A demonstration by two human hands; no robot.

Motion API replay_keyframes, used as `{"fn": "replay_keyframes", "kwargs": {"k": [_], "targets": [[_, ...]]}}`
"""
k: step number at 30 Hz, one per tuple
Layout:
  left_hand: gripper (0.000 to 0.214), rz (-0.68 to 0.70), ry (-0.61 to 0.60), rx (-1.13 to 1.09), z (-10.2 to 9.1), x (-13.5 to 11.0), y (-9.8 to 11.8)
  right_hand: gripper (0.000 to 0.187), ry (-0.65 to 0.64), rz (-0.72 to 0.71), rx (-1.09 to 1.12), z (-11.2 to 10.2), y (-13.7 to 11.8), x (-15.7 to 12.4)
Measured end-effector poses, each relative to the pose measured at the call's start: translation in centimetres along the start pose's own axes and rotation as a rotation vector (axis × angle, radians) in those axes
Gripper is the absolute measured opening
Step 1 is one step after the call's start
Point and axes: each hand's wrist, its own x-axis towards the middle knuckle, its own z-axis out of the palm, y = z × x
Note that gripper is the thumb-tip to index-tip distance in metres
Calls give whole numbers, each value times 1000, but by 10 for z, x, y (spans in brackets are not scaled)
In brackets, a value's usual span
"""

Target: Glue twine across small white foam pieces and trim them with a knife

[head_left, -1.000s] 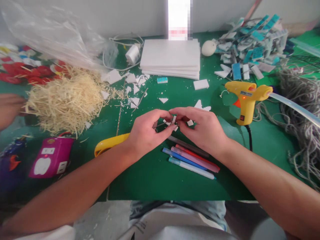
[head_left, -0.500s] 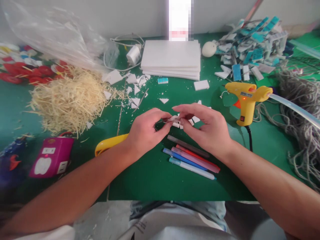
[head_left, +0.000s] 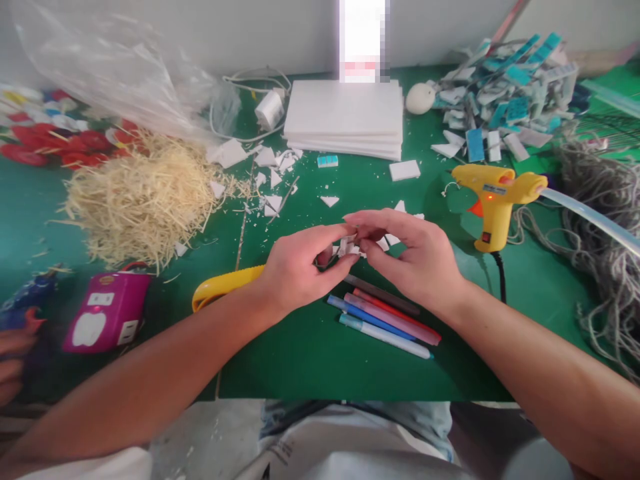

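Note:
Over the middle of the green table, my left hand (head_left: 303, 267) and my right hand (head_left: 413, 250) meet fingertip to fingertip. A small white piece (head_left: 346, 245), foam-like in look, sits between the curved thumb and fingers of my left hand. My right thumb and index finger pinch together at its right end, hiding part of it. More white scraps (head_left: 391, 239) lie on the table just behind my right fingers. Below my hands several marker pens lie side by side, among them a white one (head_left: 385, 337) and a blue one (head_left: 367, 315).
A yellow glue gun (head_left: 493, 203) with a lit lamp stands right. A yellow-handled tool (head_left: 220, 287) lies partly under my left forearm. White boards (head_left: 345, 110) are stacked behind. Straw (head_left: 140, 200) and a purple power box (head_left: 107, 310) are left. Another person's hand (head_left: 14, 357) shows at the left edge.
My left thumb and index finger have spread further apart around the white piece. My right hand has barely moved. Another person's hand has come into view at the left edge.

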Motion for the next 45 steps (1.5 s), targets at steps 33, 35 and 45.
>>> {"fn": "replay_keyframes", "kwargs": {"k": [33, 35, 45], "targets": [[15, -763, -31, -743, -16, 17, 12, 27, 413, -132, -15, -8, -10, 0], [20, -767, -60, -800, -18, 16, 14, 27, 360, -105, -21, -9, -10, 0], [8, -618, -65, -630, -20, 10, 14, 25, 213, 84, 76, -10, -11, 2]]}}
